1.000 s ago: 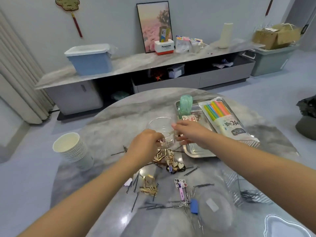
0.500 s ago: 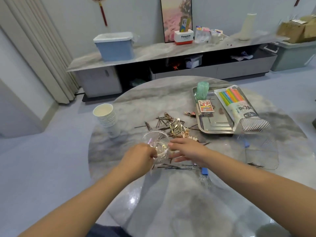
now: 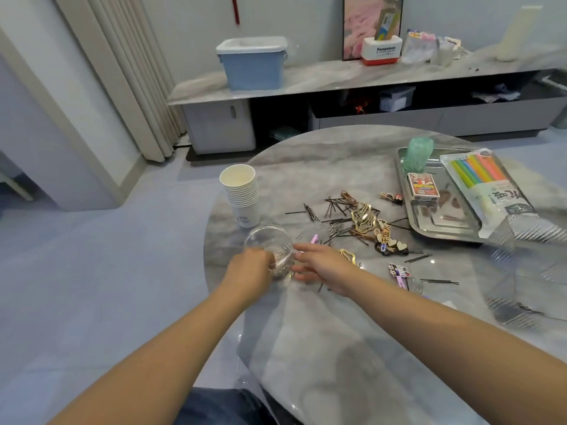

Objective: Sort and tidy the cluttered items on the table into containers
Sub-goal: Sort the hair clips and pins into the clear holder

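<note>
Clear plastic cup [image 3: 270,251] upright near table edge, hairpins [image 3: 337,210] — scattered beside it

Glossy marble table [image 3: 322,348], clear plastic cup [image 3: 270,240], shiny metal tray [image 3: 441,228]

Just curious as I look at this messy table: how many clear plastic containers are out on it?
2. A round clear cup near the table's left edge, held by the left hand, and a clear ribbed box at the right edge. Others may be out of view.

A blue bin [image 3: 253,67] sits on the long sideboard [image 3: 337,79], with a framed picture [image 3: 356,23] behind; curtains [image 3: 129,72] hang left.
</note>
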Motion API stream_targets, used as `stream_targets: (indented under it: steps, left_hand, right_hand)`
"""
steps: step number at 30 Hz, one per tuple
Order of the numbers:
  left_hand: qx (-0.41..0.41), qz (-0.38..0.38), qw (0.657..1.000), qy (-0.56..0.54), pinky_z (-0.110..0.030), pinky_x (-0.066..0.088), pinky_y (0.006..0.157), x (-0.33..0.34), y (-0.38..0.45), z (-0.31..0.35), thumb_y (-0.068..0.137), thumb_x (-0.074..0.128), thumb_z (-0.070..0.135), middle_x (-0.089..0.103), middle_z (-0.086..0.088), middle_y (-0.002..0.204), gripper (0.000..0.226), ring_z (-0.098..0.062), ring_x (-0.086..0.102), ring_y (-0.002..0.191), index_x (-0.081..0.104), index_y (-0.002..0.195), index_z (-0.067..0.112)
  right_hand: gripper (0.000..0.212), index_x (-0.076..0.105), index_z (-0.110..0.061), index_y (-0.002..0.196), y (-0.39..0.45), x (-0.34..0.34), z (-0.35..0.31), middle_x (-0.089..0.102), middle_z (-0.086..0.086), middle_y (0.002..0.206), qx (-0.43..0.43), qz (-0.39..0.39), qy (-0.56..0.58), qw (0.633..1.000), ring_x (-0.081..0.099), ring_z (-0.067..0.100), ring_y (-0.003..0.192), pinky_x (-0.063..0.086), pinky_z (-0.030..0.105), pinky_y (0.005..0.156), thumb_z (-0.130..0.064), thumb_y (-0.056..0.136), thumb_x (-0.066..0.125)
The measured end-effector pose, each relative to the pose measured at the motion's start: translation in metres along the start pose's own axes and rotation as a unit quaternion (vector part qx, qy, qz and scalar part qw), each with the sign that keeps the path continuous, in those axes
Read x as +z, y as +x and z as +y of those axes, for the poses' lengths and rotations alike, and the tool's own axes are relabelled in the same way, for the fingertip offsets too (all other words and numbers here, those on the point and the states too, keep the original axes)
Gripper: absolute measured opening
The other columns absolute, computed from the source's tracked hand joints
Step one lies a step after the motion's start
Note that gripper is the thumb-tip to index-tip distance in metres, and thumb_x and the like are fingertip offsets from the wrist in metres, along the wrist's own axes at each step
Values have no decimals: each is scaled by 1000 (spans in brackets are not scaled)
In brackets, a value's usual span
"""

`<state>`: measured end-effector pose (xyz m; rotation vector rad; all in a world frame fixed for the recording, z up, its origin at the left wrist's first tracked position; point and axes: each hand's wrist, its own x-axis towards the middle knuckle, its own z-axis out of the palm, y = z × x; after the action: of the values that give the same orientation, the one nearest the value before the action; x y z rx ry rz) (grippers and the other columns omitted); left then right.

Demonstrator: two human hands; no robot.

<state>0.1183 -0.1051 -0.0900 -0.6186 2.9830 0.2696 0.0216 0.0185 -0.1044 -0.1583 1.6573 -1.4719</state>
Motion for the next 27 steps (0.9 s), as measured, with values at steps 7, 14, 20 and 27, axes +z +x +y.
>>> stream_targets:
  steps: [7,14,20,27]
  left_hand:
    - [17,44,998,32,-34,30,102,1,5,15,90,54,32,55,-3,119,32,-25,45,120,57,120,22]
    - [86,66,993,-37,-39,17,112,-17,1,71,91,52,33,55,-1,118,31,-22,43,121,60,120,25]
    - [160,33,975,-152,-34,35,99,-25,6,154,91,54,32,62,1,110,23,-19,53,109,66,109,24]
    - [197,-43,947,-248,-32,50,82,-15,12,249,91,53,28,69,0,97,23,-16,61,90,69,102,16]
  right_hand:
    - [37,51,-6,130,-21,-22,-2,58,9,100,-26,27,-72,997,58,16,82,54,22,63,-6,94,52]
    - [32,59,-11,124,-78,-78,-17,66,4,102,-118,105,-254,954,63,18,92,55,32,83,-15,93,55]
    - [23,67,-19,112,-148,-141,-28,67,-8,94,-204,229,-417,856,58,7,80,42,18,72,-18,90,59]
    - [25,67,-15,112,-179,-204,-22,68,-1,102,-175,314,-422,832,58,8,89,36,15,75,-15,88,61]
